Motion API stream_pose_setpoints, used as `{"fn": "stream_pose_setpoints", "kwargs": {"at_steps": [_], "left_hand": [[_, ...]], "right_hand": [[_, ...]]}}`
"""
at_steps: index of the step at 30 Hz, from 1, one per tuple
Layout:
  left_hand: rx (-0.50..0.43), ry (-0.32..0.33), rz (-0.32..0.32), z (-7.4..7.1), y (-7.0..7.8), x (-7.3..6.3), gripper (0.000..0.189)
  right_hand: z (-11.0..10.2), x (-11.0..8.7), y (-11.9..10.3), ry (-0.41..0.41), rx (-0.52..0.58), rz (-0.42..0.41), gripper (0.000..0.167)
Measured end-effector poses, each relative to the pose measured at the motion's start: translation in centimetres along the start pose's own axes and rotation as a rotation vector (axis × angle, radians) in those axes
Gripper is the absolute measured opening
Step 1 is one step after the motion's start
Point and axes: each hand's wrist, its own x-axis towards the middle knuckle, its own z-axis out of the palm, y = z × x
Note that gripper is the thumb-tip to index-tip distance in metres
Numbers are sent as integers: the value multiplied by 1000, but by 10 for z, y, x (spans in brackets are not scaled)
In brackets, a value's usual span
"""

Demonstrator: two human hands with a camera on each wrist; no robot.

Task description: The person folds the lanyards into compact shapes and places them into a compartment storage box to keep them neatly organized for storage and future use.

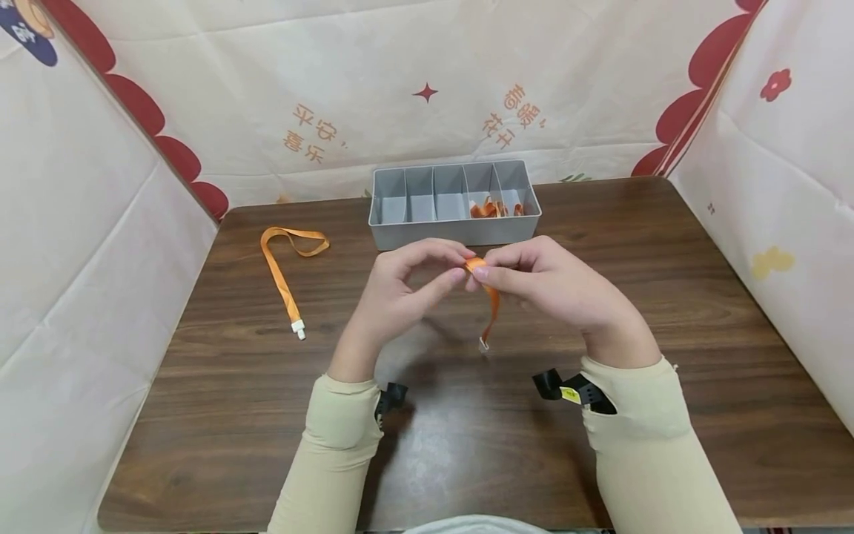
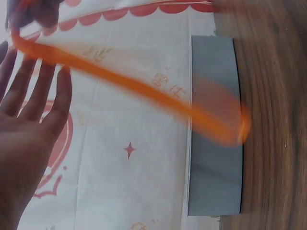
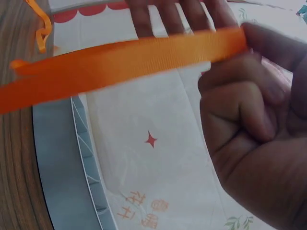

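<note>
While a dark wooden table [image 1: 220, 445] is filling most of the head view, a grey divided tray [image 1: 414, 237] is standing at upper centre, orange straps [image 1: 489, 210] lying in its two right-hand compartments. Near the middle of the frame, the right hand [image 1: 560, 285] is pinching an orange lanyard [image 1: 494, 300] between thumb and finger, and the left hand [image 1: 394, 300] is touching the strap with fairly straight fingers, not clasping it. At centre left, a second lanyard [image 1: 276, 274] is lying loosely looped. The held strap is probably weighing very little, being soft, flat and hardly fragile; its ribbed weave is likely offering decent grip, though loose folds could be slipping. Pinching high across the flat band is looking surest, since the pale clip [image 1: 483, 344], small and seemingly stiff, is dangling below and swinging easily
</note>
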Motion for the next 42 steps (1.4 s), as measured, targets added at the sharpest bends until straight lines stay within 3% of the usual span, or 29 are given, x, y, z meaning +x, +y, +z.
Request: {"fn": "stream_pose_setpoints", "kwargs": {"at_steps": [5,8,16,26,32,37,42], "left_hand": [[-21,120,43,8,-6,-1,6],[-47,153,40,8,-10,-3,9],[-10,147,33,13,-21,-1,24],[106,136,153,11,-24,7,20],[78,142,112,10,-24,8,16],[78,113,74,11,-25,6,14],[117,110,111,11,-24,8,13]], "right_hand": [[8,8,-1,105,86,9,22],[14,12,-3,146,167,11,22],[24,19,-10,228,301,25,25],[27,20,-13,245,357,44,21],[27,19,-15,261,340,45,24],[28,23,-15,266,358,38,15],[27,26,-18,257,401,61,12]]}}
